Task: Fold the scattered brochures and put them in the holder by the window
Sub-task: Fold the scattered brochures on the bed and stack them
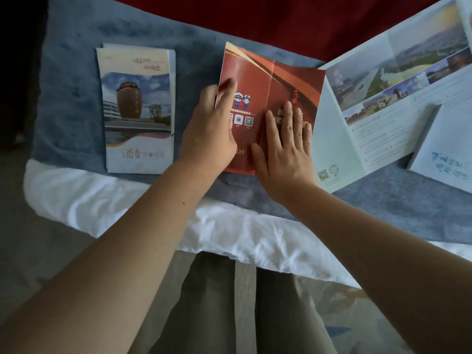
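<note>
The red brochure [293,83] lies half-open on the blue blanket [71,60], centre frame. Risk, as I judge it: the fold runs skewed if the left panel swings over before the edges align, or if the paper slides on the soft pile. My left hand [212,129] pinches its 9 o'clock edge, fingers curled. My right hand [286,149] presses flat on the 3 o'clock panel, fingers straight and spread.

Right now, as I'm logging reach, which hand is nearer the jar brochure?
Left. The left hand holds the red brochure by its left edge, right of the jar brochure; the right hand presses its middle, farther right.
</note>
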Demonstrator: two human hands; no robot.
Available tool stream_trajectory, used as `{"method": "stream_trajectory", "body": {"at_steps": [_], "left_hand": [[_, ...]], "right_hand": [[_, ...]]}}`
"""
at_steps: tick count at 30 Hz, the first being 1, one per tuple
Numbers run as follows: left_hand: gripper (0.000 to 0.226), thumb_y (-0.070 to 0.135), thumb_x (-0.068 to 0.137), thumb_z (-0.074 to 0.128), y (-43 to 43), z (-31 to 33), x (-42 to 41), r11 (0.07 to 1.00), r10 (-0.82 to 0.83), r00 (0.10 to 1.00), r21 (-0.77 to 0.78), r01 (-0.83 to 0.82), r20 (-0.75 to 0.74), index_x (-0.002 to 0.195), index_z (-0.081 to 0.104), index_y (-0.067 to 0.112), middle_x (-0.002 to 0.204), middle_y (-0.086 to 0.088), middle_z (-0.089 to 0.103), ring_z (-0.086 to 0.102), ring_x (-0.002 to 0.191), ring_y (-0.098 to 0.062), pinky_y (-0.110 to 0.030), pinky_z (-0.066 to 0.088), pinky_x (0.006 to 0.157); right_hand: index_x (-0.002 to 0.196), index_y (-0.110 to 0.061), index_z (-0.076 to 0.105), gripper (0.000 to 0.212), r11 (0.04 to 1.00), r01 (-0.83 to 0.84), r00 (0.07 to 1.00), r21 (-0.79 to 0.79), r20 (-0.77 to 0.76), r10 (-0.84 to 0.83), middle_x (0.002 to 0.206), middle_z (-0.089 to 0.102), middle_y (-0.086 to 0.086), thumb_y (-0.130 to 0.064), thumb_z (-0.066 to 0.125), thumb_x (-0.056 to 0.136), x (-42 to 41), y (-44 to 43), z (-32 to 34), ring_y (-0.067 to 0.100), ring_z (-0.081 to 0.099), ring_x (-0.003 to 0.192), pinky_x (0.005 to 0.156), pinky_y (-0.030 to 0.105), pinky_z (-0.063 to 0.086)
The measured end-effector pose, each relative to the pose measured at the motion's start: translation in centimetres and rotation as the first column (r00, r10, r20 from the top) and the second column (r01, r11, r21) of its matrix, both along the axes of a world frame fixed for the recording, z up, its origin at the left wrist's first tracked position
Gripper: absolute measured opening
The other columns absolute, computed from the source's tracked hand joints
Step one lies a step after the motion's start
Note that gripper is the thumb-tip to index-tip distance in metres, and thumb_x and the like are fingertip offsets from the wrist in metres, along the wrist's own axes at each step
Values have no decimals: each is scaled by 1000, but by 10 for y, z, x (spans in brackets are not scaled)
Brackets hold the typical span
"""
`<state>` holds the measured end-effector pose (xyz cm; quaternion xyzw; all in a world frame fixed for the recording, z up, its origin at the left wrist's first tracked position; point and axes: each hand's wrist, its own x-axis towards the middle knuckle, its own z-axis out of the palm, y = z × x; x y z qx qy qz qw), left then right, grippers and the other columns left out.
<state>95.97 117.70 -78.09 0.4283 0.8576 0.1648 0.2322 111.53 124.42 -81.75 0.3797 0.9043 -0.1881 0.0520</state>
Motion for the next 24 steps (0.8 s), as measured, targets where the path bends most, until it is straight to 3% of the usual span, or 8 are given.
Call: {"method": "stream_trajectory", "body": {"at_steps": [4, 6, 8, 12, 17, 20, 24], "left_hand": [[82, 5, 92, 65, -5, -6, -2, 996, 20, 994, -83, -29, -111, 163, 26, 20, 169, -18, 11, 16, 154, -38, -46, 23, 124], [81, 2, 93, 61, -7, -8, -1, 996, 34, 992, -79, -43, -122, 163, 25, 20, 170, -19, 2, 6, 156, -41, -43, 11, 126], [71, 10, 99, 55, -10, -11, 0, 997, 39, 989, -53, -47, -146, 163, 25, 17, 171, -19, 4, 6, 157, -40, -41, 4, 124], [62, 33, 107, 40, -17, -23, -3, 997, 63, 980, -37, -71, -188, 163, 23, 13, 171, -18, 9, 6, 158, -38, -46, 9, 127], [73, 2, 97, 47, -30, -34, -9, 999, 34, 997, 8, -33, -74, 164, 16, 8, 170, -21, 2, 1, 158, -39, -43, 5, 129], [61, 26, 106, 37, -31, -43, -9, 994, 57, 997, 98, -53, -41, 161, 24, 3, 168, -26, 10, 9, 157, -42, -47, 12, 128], [70, 47, 105, 31, -26, -48, -7, 992, 84, 996, 92, -85, 11, 163, 22, 8, 169, -24, 7, 6, 158, -40, -47, 7, 129]], "right_hand": [[161, -10, 24, 68, 1000, 4, 1000, 8, -12, -4, 168, 8, 22, -48, 31, 105, -11, -8, -4, 40, 3, 156, 127, 53, 4], [161, -10, 25, 67, 1000, -7, 999, -4, -31, 7, 168, 9, 22, -46, 34, 105, -15, -10, -5, 40, 4, 156, 127, 51, 3], [161, -9, 26, 65, 1000, -23, 998, -20, -53, 21, 169, 9, 21, -43, 36, 106, -18, -11, -4, 38, 4, 157, 127, 48, 3], [160, -7, 25, 64, 1000, -18, 997, -10, -79, 17, 169, 6, 22, -41, 36, 107, -26, -13, -2, 38, 2, 157, 128, 48, 3], [163, -10, 14, 70, 990, 135, 990, 32, 36, -136, 169, -4, 22, -48, 29, 107, -39, -15, -2, 36, -5, 157, 127, 50, -1], [162, -7, 12, 73, 988, 157, 987, 2, 25, -157, 169, -3, 23, -52, 26, 106, -46, -18, -5, 36, -6, 157, 127, 48, -5], [163, -10, 7, 72, 985, 167, 986, -33, 2, -167, 169, -6, 22, -52, 21, 106, -50, -21, -4, 35, -8, 157, 127, 48, -6]]}}
